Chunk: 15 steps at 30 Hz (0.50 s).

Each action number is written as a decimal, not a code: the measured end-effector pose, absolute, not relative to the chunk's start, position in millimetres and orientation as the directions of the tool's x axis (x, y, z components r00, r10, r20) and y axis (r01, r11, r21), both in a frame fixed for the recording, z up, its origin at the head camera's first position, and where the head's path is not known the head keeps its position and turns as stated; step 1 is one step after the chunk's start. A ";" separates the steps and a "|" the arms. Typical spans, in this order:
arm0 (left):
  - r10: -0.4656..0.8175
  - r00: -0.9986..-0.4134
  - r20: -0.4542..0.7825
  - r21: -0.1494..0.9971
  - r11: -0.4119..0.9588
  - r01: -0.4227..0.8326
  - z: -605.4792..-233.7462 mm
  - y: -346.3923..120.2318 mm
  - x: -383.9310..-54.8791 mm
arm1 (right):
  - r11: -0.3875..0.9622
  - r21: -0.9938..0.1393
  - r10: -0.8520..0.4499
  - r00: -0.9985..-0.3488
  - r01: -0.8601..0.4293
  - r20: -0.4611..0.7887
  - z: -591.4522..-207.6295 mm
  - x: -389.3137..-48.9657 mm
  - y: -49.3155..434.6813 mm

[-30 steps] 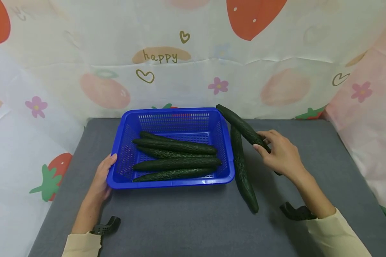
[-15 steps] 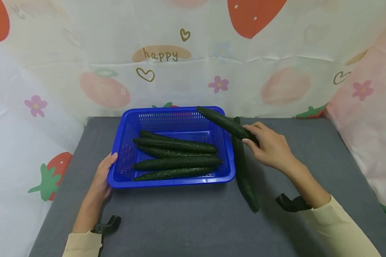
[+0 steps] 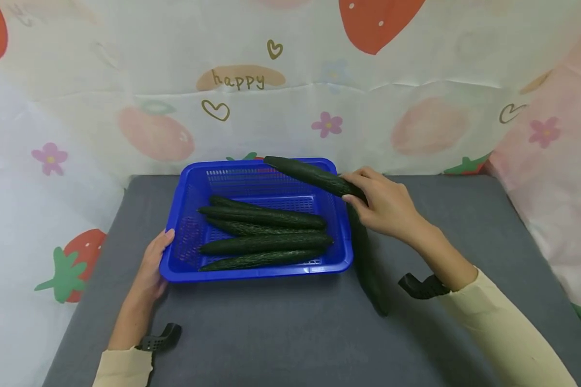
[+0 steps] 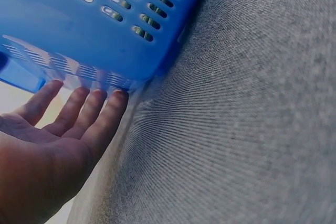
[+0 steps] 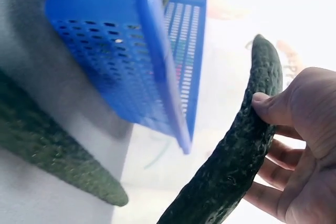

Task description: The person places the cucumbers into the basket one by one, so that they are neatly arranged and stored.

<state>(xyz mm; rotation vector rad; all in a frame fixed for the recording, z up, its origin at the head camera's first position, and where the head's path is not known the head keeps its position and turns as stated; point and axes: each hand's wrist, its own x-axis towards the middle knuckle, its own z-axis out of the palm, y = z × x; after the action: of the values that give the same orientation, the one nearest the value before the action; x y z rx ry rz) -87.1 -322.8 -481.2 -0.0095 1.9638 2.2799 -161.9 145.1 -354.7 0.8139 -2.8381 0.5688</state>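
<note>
A blue plastic basket (image 3: 256,275) stands on the table, with several dark green cucumbers (image 3: 266,244) lying side by side in it. My left hand (image 3: 151,266) holds the basket's left end, thumb over the rim; in the left wrist view its fingertips (image 4: 116,98) touch the slotted side wall. Between thumb and fingers, my right hand (image 3: 384,207) grips a cucumber (image 3: 314,177) near one end. The held cucumber is raised, and its far part reaches over the basket's back right corner. Another cucumber (image 3: 370,279) lies on the table along the basket's right side, partly covered by the right hand.
Dark grey cloth (image 3: 271,333) covers the table. A white printed curtain (image 3: 290,123) hangs right behind the table's back edge and along both sides. Black wrist mounts (image 3: 423,287) sit at both cuffs.
My right hand has moved left and somewhat away from me with the cucumber, whose tip has passed from the basket's corner to over its back rim. The left hand and basket stay in place.
</note>
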 end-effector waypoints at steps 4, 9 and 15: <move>0.081 -0.994 -0.079 0.980 -0.177 -0.093 -481.7 -325.3 -86.1 | 0.761 -0.313 -0.513 -0.822 -0.568 0.246 -347.8 -169.4 130.7; 0.074 -0.994 -0.082 0.981 -0.173 -0.093 -481.9 -327.2 -84.6 | 0.756 -0.298 -0.539 -0.813 -0.583 0.221 -339.5 -175.7 114.8; 0.089 -0.991 -0.098 0.985 -0.132 -0.109 -480.8 -326.3 -85.1 | 0.738 -0.322 -0.562 -0.804 -0.594 0.195 -333.6 -179.9 100.8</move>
<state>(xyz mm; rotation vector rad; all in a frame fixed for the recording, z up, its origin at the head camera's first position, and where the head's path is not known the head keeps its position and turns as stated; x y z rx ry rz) -85.1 -326.3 -480.8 -0.0238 1.9768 2.2697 -179.9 100.8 -333.6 0.9493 -2.8490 0.5719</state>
